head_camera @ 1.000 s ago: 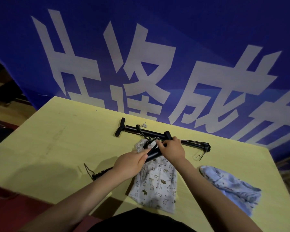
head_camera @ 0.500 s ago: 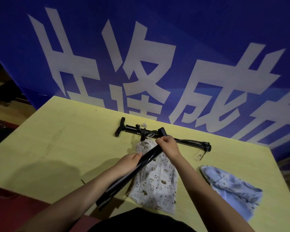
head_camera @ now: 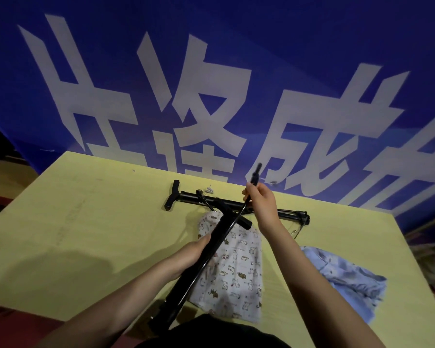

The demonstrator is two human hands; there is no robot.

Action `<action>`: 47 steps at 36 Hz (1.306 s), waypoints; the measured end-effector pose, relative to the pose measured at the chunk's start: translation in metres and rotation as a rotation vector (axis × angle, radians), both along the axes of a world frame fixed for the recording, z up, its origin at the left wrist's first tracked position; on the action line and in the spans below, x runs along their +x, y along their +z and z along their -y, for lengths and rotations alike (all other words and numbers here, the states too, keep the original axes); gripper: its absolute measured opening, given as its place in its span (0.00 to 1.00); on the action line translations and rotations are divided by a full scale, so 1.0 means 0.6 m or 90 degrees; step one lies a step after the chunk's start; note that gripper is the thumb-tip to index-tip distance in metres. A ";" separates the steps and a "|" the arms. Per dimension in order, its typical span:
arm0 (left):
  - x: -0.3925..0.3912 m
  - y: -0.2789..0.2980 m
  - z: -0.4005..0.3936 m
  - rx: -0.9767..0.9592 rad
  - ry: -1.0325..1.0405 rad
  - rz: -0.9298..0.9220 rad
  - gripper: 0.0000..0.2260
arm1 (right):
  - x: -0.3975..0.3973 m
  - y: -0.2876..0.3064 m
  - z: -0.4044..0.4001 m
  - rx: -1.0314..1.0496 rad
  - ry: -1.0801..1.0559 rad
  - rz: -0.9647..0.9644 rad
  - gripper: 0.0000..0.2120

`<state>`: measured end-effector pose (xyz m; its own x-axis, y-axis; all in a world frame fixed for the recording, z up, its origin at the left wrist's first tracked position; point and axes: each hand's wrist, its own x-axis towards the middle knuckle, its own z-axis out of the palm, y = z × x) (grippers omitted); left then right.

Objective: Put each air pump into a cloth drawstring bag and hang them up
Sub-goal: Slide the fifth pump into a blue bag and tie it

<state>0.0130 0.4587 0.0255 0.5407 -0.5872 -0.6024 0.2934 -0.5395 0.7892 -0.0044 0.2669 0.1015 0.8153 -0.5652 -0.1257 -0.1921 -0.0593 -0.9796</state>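
Right hand (head_camera: 260, 202) lifted hose (head_camera: 254, 177); pump (head_camera: 206, 257) diagonal, handle far.

Both bare forearms reach forward from the bottom of the view, hands apart. Left hand (head_camera: 196, 249) sits lower and closer in, fingers wrapped around the black tube of an air pump (head_camera: 206, 257). Right hand (head_camera: 261, 199) is raised further out, wrist bent, fingers pinching that pump's thin black hose (head_camera: 239, 217).
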 end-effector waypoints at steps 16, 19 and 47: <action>0.016 0.044 0.017 -0.125 -0.062 -0.017 0.28 | -0.002 -0.005 0.056 -0.045 -0.025 -0.042 0.10; 0.014 0.045 0.020 -0.127 -0.072 -0.007 0.28 | -0.002 -0.011 0.056 -0.110 -0.051 -0.060 0.11; -0.008 0.051 -0.017 -0.165 -0.148 -0.049 0.26 | -0.065 -0.025 0.094 0.268 0.141 0.005 0.10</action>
